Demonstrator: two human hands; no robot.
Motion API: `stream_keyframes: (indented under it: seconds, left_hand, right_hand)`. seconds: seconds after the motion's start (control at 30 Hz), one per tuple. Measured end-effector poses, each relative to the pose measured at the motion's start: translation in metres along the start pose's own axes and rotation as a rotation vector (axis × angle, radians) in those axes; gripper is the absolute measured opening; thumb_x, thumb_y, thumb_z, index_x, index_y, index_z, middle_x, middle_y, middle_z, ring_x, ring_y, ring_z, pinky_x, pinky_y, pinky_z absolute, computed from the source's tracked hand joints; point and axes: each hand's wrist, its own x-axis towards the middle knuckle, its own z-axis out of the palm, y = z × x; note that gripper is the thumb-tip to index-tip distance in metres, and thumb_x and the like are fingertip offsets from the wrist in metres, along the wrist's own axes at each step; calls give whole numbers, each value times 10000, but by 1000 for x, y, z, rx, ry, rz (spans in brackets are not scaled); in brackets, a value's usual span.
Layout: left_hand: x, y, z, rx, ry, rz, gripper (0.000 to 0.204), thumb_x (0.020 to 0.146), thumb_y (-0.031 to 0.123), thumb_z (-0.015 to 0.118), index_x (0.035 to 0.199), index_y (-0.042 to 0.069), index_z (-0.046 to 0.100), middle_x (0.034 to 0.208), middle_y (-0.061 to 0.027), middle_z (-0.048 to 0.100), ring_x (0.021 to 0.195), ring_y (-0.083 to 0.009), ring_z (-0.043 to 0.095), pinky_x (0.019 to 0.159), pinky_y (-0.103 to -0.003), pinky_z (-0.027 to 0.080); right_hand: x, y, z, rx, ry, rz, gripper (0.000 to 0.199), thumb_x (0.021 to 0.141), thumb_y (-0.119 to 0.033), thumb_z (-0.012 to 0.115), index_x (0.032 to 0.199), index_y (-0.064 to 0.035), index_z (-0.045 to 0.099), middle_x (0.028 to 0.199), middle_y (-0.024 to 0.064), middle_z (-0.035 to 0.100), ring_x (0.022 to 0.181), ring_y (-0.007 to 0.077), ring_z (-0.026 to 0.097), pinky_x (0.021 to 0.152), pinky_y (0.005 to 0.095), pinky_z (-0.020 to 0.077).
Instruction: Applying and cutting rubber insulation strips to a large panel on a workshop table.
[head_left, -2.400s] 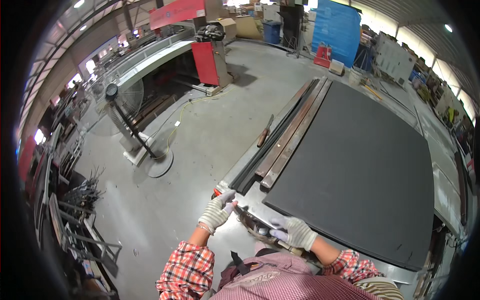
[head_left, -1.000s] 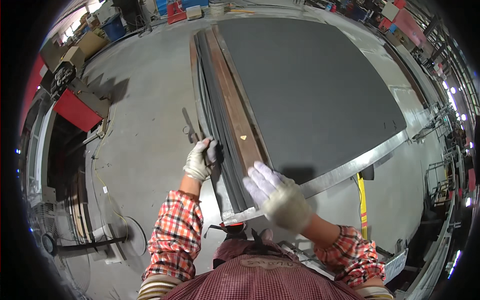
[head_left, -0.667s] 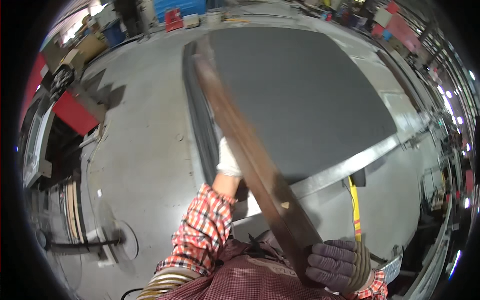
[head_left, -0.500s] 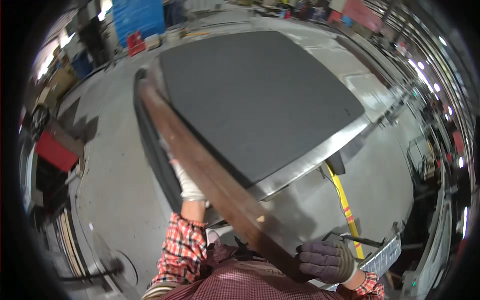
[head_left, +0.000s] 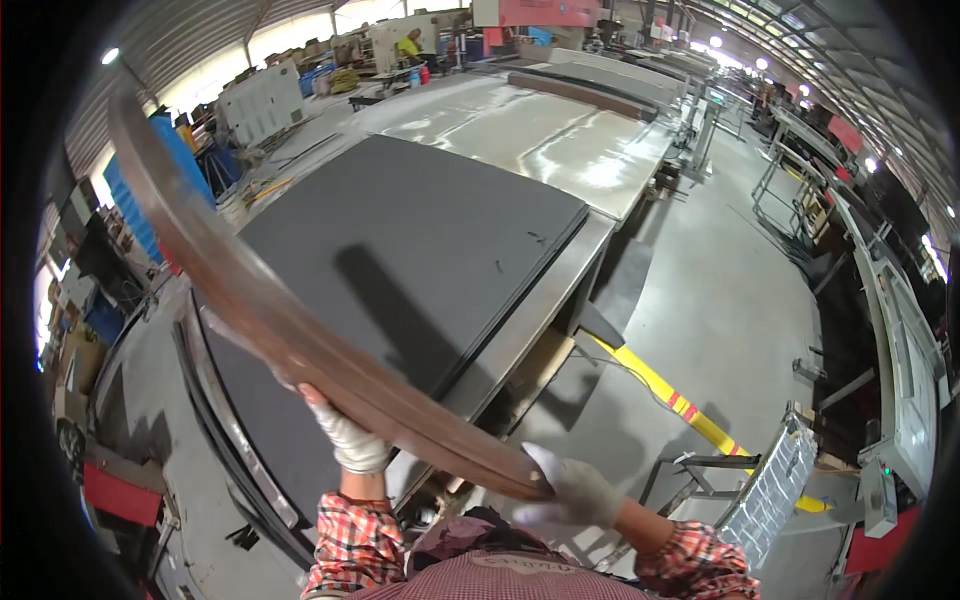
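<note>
head view: the brown beam (head_left: pixel 270 310) is held up over the dark sheet (head_left: pixel 450 220), its long axis pointing from four o'clock to ten o'clock; the right hand (head_left: pixel 575 490) is holding the near end, and the left hand (head_left: pixel 350 437), closer to the sheet, grips further toward ten o'clock, fingers partly hidden

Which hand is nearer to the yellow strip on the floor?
Right. The right hand, at the near end of the brown bar, is left of the yellow strip; the left hand, farther along the bar, is farther left.
</note>
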Motion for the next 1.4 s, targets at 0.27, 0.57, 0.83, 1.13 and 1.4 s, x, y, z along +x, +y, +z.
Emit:
stream_keyframes:
  seconds: [0.27, 0.57, 0.83, 1.13, 1.4]
  left_hand:
    - [29, -163, 117, -12, -504, -552, 749, 804, 607, 519, 1309, 74, 372, 1240, -97, 494, 1112, -248, 506, 952, -421, 428]
    - [152, -379, 208, -83, -196, -766, 364, 847, 212, 632, 1131, 63, 459, 801, -35, 511, 639, -122, 498, 544, -216, 457]
    - [200, -530, 252, 137, 89, -468, 301, 875, 204, 588, 1121, 75, 473, 784, -23, 520, 624, -105, 494, 536, -219, 441]
    - [167, -709, 335, 240, 372, -296, 330, 851, 271, 625, 1109, 88, 529, 834, -26, 569, 681, -108, 548, 570, -223, 475]
    - [146, -769, 344, 184, 511, -266, 377, 819, 295, 659, 1107, 88, 532, 840, -42, 581, 704, -139, 562, 601, -247, 484]
  right_hand:
    - [57, 119, -100, 579, 265, 419, 643, 663, -224, 784, 1184, 18, 496, 990, 108, 621, 907, 177, 582, 821, 312, 461]
    - [42, 302, -330, 226, 581, 671, 539, 572, -177, 781, 1036, 12, 585, 878, 68, 639, 818, 152, 575, 771, 298, 468]
    - [72, 552, -494, -102, 365, 710, 497, 612, -268, 775, 962, 12, 559, 777, 181, 626, 724, 273, 620, 688, 345, 485]
    - [225, 836, -572, -237, 7, 482, 548, 664, -326, 752, 1034, 3, 517, 877, 236, 621, 855, 389, 606, 737, 408, 474]
    - [359, 904, -538, -398, -149, 430, 607, 767, -360, 668, 1200, 9, 453, 1013, 232, 620, 995, 364, 587, 872, 408, 467]
